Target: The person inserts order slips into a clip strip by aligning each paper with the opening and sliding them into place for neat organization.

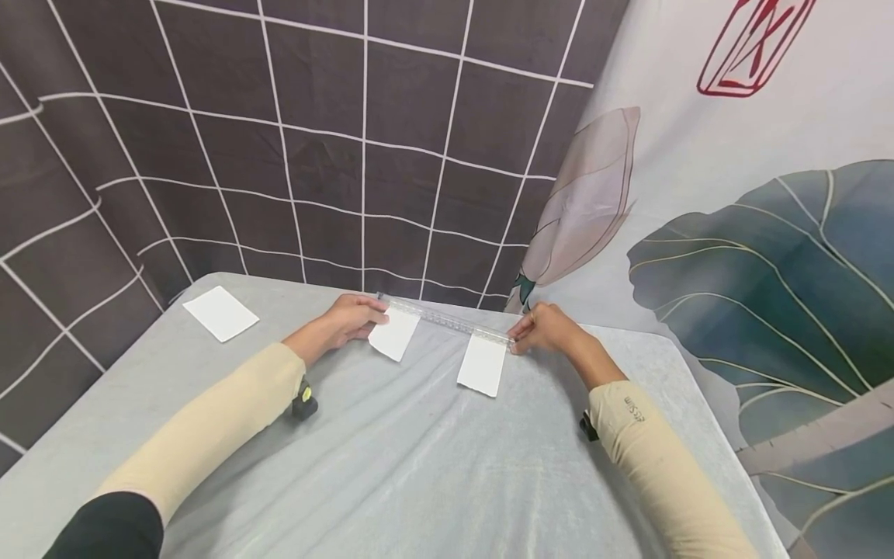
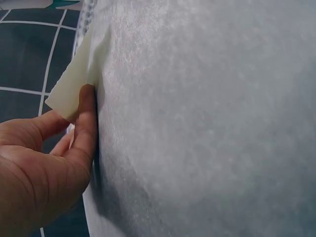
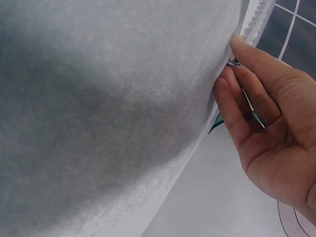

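A clear ruler (image 1: 450, 321) slants across the far part of the cloth-covered table, over the upper ends of two small white paper pieces. My left hand (image 1: 349, 320) grips the left paper piece (image 1: 395, 334) and the ruler near its left end. In the left wrist view this paper (image 2: 73, 84) tilts away from the cloth, with fingers on both sides of its lower corner. My right hand (image 1: 550, 330) pinches the ruler's right end between thumb and fingers, beside the right paper piece (image 1: 482, 366). In the right wrist view the ruler (image 3: 259, 22) shows beyond my fingertips.
A third white paper piece (image 1: 220, 314) lies on the table's far left. Grey cloth (image 1: 419, 473) with soft creases covers the table. Behind it hangs a dark gridded curtain (image 1: 321, 171); a leaf-patterned white curtain (image 1: 670, 155) hangs on the right.
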### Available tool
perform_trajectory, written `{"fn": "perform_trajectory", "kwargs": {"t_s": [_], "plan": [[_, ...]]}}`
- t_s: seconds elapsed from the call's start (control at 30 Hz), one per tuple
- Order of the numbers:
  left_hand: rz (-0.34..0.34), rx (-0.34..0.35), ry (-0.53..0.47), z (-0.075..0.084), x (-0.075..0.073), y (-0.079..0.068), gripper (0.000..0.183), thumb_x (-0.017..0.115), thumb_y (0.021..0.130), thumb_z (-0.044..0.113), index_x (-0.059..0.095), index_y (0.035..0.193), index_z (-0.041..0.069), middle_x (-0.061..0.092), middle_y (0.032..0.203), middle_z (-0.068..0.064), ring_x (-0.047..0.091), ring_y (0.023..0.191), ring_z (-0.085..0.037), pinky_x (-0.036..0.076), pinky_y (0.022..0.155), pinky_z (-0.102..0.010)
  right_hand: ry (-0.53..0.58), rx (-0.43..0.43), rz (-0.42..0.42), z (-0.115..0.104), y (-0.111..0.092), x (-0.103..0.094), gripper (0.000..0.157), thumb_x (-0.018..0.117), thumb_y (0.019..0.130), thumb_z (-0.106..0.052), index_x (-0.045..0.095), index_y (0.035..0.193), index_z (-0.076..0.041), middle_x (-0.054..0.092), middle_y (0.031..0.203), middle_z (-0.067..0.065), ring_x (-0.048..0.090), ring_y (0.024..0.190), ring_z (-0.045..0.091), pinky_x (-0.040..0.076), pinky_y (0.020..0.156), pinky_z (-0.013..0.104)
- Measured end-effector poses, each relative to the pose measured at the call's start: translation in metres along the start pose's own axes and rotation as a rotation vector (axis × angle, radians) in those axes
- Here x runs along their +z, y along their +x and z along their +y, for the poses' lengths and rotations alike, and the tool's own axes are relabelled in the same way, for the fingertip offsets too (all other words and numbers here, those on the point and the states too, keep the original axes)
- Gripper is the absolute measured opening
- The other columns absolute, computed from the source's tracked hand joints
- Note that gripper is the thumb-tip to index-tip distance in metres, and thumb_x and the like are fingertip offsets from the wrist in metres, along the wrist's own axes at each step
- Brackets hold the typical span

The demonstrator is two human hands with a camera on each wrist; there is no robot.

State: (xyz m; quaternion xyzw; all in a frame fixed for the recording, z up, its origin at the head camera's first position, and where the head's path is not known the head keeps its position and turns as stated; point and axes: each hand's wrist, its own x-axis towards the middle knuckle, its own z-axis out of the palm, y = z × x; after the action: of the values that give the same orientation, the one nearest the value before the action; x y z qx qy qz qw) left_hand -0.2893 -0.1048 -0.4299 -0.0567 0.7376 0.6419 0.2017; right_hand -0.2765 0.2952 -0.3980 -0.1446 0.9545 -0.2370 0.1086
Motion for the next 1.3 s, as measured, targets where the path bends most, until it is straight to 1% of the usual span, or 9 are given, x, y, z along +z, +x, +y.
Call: {"fn": "perform_trajectory", "kwargs": {"t_s": [0.1,0.17,0.3,0.5,0.63,0.8,0.93,1.03,1.3], "plan": [[-0.012,0.003,-0.014,0.001,0.002,0.001,0.053,0.070,0.104,-0.004,0.059,0.155,-0.008,0.076,0.135,-0.020,0.074,0.087,-0.008,0.070,0.089,-0.027,0.000,0.004,0.001,0.001,0.000,0.000,0.031,0.100,0.080,-0.010,0.090,0.108,-0.004,0.088,0.101,0.011,0.084,0.089,0.018,0.063,0.080,0.026],[-0.020,0.002,-0.021,0.001,0.004,0.001,0.053,0.071,0.103,-0.005,0.059,0.154,-0.008,0.077,0.122,-0.012,0.074,0.084,-0.007,0.070,0.086,-0.026,-0.001,0.008,-0.001,0.001,0.001,0.000,0.031,0.100,0.080,-0.011,0.090,0.109,-0.004,0.088,0.101,0.011,0.084,0.090,0.018,0.063,0.080,0.026],[-0.035,0.000,-0.027,0.002,0.006,0.001,0.054,0.071,0.103,-0.005,0.059,0.155,-0.008,0.077,0.113,-0.007,0.075,0.083,-0.008,0.070,0.085,-0.026,-0.007,0.013,-0.004,0.000,0.000,-0.001,0.031,0.101,0.081,-0.012,0.090,0.109,-0.005,0.088,0.102,0.011,0.083,0.091,0.018,0.063,0.080,0.027],[-0.029,0.004,-0.032,0.004,0.009,0.001,0.055,0.071,0.103,-0.005,0.059,0.156,-0.007,0.079,0.124,-0.018,0.076,0.083,-0.010,0.071,0.084,-0.029,-0.023,-0.002,0.007,-0.003,0.002,-0.005,0.031,0.101,0.081,-0.014,0.090,0.110,-0.006,0.088,0.102,0.010,0.085,0.095,0.023,0.065,0.088,0.032],[-0.048,0.008,-0.024,0.005,0.016,0.003,0.054,0.072,0.103,-0.004,0.060,0.156,-0.005,0.078,0.133,-0.021,0.076,0.085,-0.010,0.071,0.087,-0.029,-0.013,0.016,0.012,0.000,-0.002,-0.007,0.031,0.101,0.081,-0.011,0.090,0.109,-0.004,0.088,0.101,0.012,0.085,0.095,0.025,0.065,0.085,0.032],[-0.029,-0.011,-0.024,0.001,0.013,0.003,0.054,0.072,0.102,-0.006,0.061,0.156,-0.004,0.080,0.124,-0.016,0.076,0.084,-0.010,0.071,0.084,-0.029,0.013,-0.006,-0.013,0.000,0.001,-0.003,0.032,0.100,0.082,-0.012,0.089,0.110,-0.004,0.088,0.101,0.012,0.085,0.093,0.021,0.064,0.083,0.028],[-0.042,-0.010,-0.031,0.002,0.016,0.003,0.055,0.072,0.103,-0.006,0.061,0.156,-0.004,0.079,0.124,-0.015,0.076,0.084,-0.011,0.071,0.085,-0.030,0.011,-0.008,-0.005,0.001,0.000,-0.003,0.031,0.100,0.081,-0.012,0.090,0.109,-0.004,0.088,0.101,0.012,0.084,0.089,0.016,0.063,0.080,0.026],[-0.048,-0.009,-0.036,0.001,0.017,0.002,0.055,0.072,0.102,-0.006,0.061,0.156,-0.004,0.078,0.130,-0.019,0.076,0.084,-0.011,0.071,0.086,-0.031,0.013,-0.008,-0.002,0.002,0.000,-0.001,0.031,0.100,0.082,-0.012,0.089,0.110,-0.003,0.088,0.101,0.012,0.084,0.090,0.018,0.063,0.080,0.026],[-0.046,-0.021,-0.021,0.001,0.020,0.004,0.054,0.074,0.101,-0.005,0.064,0.154,-0.003,0.078,0.127,-0.015,0.076,0.087,-0.011,0.071,0.085,-0.030,0.010,-0.003,0.005,0.001,0.000,0.001,0.031,0.100,0.081,-0.011,0.090,0.109,-0.004,0.088,0.102,0.012,0.085,0.092,0.022,0.065,0.085,0.030]]}}
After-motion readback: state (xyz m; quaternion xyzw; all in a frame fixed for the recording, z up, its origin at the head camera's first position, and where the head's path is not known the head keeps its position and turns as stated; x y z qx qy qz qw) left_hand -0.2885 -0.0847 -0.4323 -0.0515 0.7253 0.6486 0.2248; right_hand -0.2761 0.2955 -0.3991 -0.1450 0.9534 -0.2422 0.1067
